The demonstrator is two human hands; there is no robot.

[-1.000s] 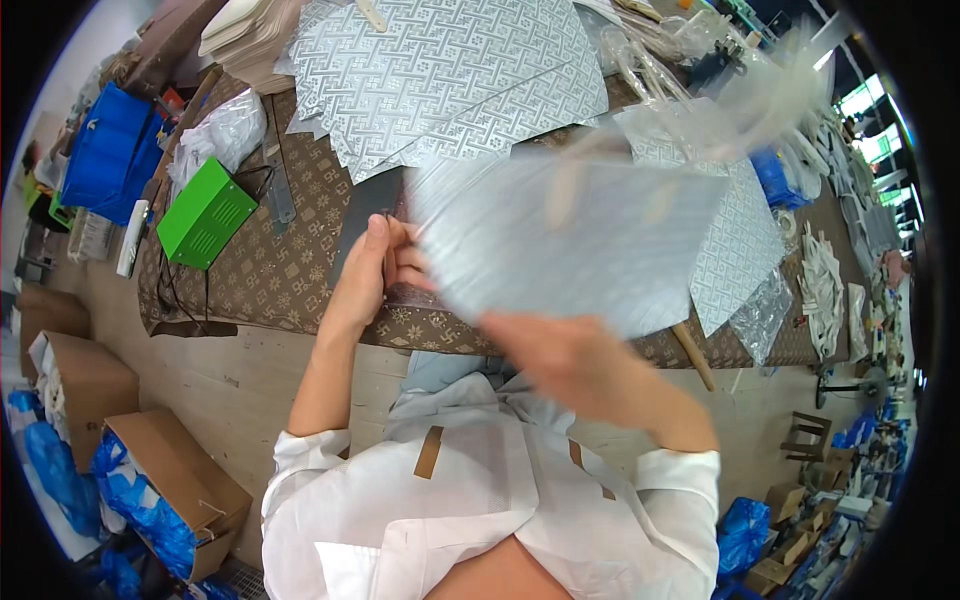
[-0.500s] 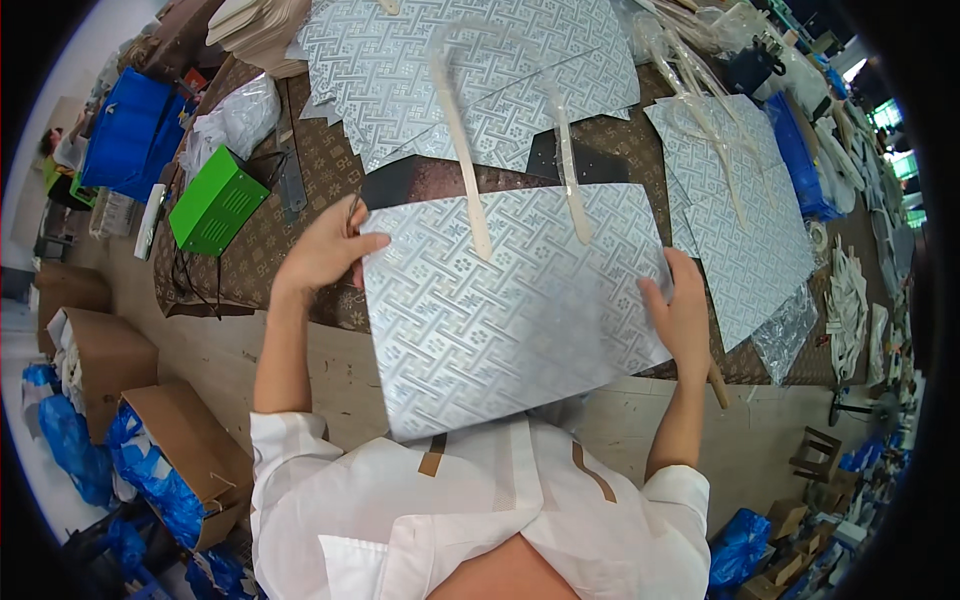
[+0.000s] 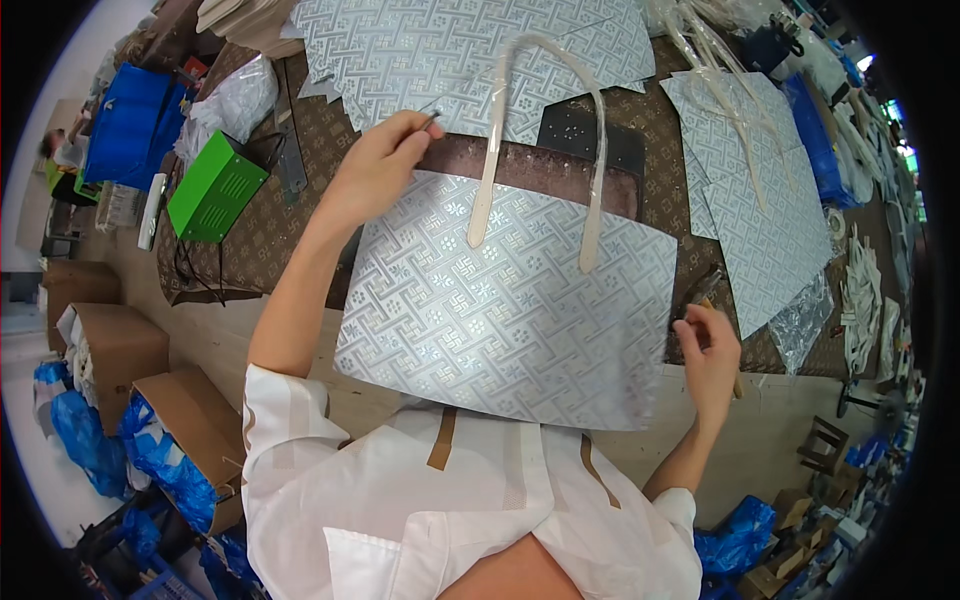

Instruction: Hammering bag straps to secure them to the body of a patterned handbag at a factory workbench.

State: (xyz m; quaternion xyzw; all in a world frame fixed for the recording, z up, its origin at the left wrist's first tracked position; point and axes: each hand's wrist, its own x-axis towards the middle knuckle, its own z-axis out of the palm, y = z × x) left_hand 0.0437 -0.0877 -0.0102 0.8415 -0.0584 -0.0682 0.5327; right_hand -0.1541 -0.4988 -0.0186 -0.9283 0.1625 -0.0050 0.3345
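Note:
A silvery patterned bag panel (image 3: pixel 520 310) lies before me, its lower edge reaching over the table's front edge toward my shirt. One pale strap handle (image 3: pixel 497 110), partly wrapped in clear plastic, arches up from it, both ends on the panel. My left hand (image 3: pixel 380 165) is closed at the panel's upper left corner, pinching a thin dark metal tool whose tip shows past the fingers. Right of the panel, my right hand (image 3: pixel 710 350) has its fingers curled over the wooden handle of a hammer (image 3: pixel 738 386). The hammer's dark head is partly seen beyond the fingers.
A brown work board (image 3: pixel 590 185) lies beneath the panel's top. Stacked patterned panels (image 3: pixel 420 60) fill the far side; more panels (image 3: pixel 765 200) and loose straps (image 3: pixel 735 120) lie right. A green metal box (image 3: pixel 217 188) stands left. Cartons (image 3: pixel 190 425) sit on the floor.
Both hands have let go of the panel's sides, and it has turned slightly clockwise. My left hand has moved up and right with the thin tool; my right has moved down to the hammer.

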